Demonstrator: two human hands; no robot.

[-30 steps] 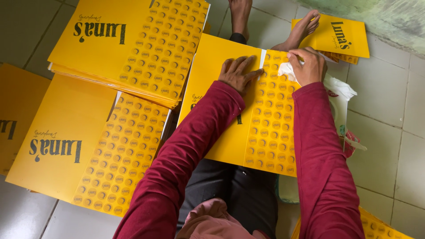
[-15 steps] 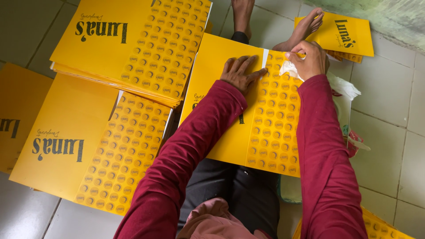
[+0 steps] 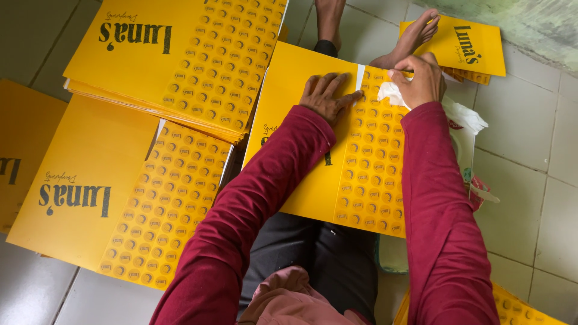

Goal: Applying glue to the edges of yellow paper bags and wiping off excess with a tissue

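Note:
A yellow printed cardboard sheet (image 3: 313, 180) lies across my lap, plain on the left and dotted with round marks on the right. My left hand (image 3: 327, 96) presses flat on it with fingers spread, just left of a white strip (image 3: 359, 77) near the top edge. My right hand (image 3: 421, 79) is closed on a crumpled white cloth (image 3: 391, 95) and rests on the dotted part near the sheet's upper right corner.
Stacks of the same yellow sheets lie on the tiled floor at upper left (image 3: 174, 54) and lower left (image 3: 114, 186). A smaller yellow stack (image 3: 469, 45) sits at upper right by my bare feet (image 3: 415, 33). A white plastic bag (image 3: 466, 129) lies at right.
My right hand with the cloth has slid up along the dotted part toward the top edge. My left hand has stayed pressed flat.

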